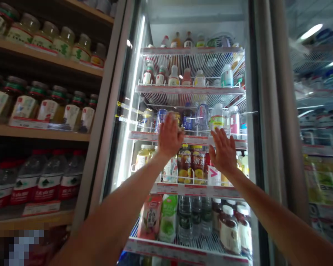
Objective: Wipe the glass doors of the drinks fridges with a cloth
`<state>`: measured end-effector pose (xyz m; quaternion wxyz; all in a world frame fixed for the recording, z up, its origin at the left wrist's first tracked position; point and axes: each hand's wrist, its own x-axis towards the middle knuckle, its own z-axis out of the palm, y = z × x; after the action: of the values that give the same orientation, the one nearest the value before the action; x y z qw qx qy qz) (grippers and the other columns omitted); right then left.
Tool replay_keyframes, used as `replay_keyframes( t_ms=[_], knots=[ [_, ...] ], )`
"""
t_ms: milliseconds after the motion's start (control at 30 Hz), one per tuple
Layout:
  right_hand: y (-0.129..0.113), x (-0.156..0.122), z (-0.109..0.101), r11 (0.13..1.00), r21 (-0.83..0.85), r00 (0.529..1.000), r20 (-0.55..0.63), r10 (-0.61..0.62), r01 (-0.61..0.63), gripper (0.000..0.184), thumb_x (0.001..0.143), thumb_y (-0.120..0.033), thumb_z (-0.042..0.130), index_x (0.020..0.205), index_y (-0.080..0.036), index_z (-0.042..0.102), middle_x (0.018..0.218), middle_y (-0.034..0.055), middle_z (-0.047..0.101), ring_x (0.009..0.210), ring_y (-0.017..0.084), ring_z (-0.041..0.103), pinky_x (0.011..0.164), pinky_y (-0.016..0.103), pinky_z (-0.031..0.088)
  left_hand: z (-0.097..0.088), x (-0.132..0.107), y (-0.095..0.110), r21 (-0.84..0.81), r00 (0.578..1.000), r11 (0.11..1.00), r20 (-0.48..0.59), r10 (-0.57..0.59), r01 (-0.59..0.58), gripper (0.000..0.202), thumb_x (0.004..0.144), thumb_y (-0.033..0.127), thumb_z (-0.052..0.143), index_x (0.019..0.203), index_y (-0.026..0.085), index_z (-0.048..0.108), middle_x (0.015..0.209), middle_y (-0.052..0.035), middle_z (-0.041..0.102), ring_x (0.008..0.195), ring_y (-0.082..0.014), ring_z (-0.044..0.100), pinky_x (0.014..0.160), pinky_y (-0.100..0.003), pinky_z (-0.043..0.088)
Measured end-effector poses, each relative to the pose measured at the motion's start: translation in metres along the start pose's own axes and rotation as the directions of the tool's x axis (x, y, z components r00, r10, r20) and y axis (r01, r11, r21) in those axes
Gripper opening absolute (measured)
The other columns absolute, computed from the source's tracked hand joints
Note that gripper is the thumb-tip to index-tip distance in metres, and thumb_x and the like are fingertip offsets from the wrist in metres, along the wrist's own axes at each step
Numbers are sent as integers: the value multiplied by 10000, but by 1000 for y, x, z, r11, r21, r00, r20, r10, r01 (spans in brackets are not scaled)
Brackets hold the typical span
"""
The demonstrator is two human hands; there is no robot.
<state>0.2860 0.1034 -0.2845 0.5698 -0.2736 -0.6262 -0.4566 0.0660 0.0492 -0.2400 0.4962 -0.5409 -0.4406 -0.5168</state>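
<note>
Both my arms reach up in front of a lit drinks cooler. My left hand is raised before the third shelf, its fingers stretched upward and close together. It covers part of a row of cans and bottles, near a blue can. A small pale patch shows beside its thumb; I cannot make out what it is. My right hand is open, with fingers spread, in front of a bottle with a yellow-green label. Nothing shows in it. Whether either hand touches the glass is unclear.
Dark tea bottles stand on the shelf below, above a green carton and brown jars with white lids. At left, wooden shelves carry jars and red-capped water bottles. A metal door frame runs along the right.
</note>
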Motion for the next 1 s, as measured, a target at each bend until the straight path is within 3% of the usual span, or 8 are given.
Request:
replay_keyframes(
  t_ms=[133, 300, 467, 567, 733, 800, 933, 1000],
  knots=[
    [3, -1, -2, 1000, 6, 1000, 9, -20, 19, 527, 916, -268, 344, 1433, -212, 258, 1448, 101, 405, 1380, 235, 303, 1104, 498, 263, -2, -5, -6, 8, 988, 989, 62, 144, -145, 477, 879, 335, 429, 1324, 165, 413, 1472, -88, 355, 1397, -193, 247, 1140, -386, 250],
    [-1, -1, -1, 1000, -29, 1000, -18, -11, 10, 486, 918, -303, 361, 1393, -200, 333, 1434, 119, 420, 1373, 251, 315, 1097, 503, 267, -33, -9, -78, 64, 980, 984, -125, -158, 167, 482, 898, 247, 334, 1335, 44, 348, 1482, -219, 271, 1404, -296, 202, 1087, -563, 259],
    [3, -2, -1, 1000, -8, 1000, -19, -25, 25, 472, 917, -287, 355, 1379, -194, 354, 1439, 111, 416, 1374, 237, 315, 1106, 488, 255, -9, -24, -31, 21, 998, 998, 12, 62, -63, 421, 904, 263, 347, 1300, 167, 454, 1463, -70, 375, 1389, -169, 263, 1141, -369, 255],
    [5, -3, -1, 999, 13, 999, -17, -40, 40, 478, 916, -284, 346, 1385, -192, 349, 1434, 107, 424, 1372, 232, 319, 1109, 484, 253, -15, -28, -39, -5, 989, 991, 58, 136, -136, 429, 900, 260, 343, 1303, 170, 458, 1451, -80, 393, 1380, -179, 287, 1140, -390, 252],
    [2, -3, 0, 1000, 4, 1000, -28, -14, 15, 476, 920, -308, 346, 1385, -207, 353, 1443, 103, 411, 1373, 245, 316, 1105, 506, 246, -41, -26, -92, 54, 969, 975, -139, -204, 214, 488, 920, 287, 306, 1318, 15, 384, 1478, -243, 259, 1395, -328, 214, 1085, -578, 244],
    [1, -4, 0, 1000, 6, 1000, -29, -12, 12, 478, 922, -319, 346, 1388, -214, 348, 1446, 99, 407, 1375, 245, 311, 1105, 507, 247, -33, -28, -76, 55, 975, 979, -122, -187, 195, 473, 924, 302, 316, 1307, 43, 414, 1484, -203, 278, 1401, -289, 215, 1108, -519, 253],
    [4, -4, -1, 1000, 21, 1000, -18, -20, 21, 491, 920, -307, 340, 1403, -222, 321, 1444, 91, 411, 1376, 231, 311, 1107, 490, 254, -9, -35, -24, 0, 989, 992, 74, 128, -129, 418, 907, 316, 365, 1297, 214, 472, 1469, -33, 369, 1388, -160, 267, 1143, -367, 250],
    [5, -4, -2, 999, 26, 1000, -9, -21, 21, 499, 920, -298, 333, 1413, -228, 302, 1448, 84, 408, 1376, 225, 312, 1108, 486, 254, -12, -34, -27, -19, 974, 981, 121, 194, -193, 424, 894, 315, 379, 1298, 227, 474, 1456, -35, 391, 1377, -167, 293, 1142, -380, 248]
  ],
)
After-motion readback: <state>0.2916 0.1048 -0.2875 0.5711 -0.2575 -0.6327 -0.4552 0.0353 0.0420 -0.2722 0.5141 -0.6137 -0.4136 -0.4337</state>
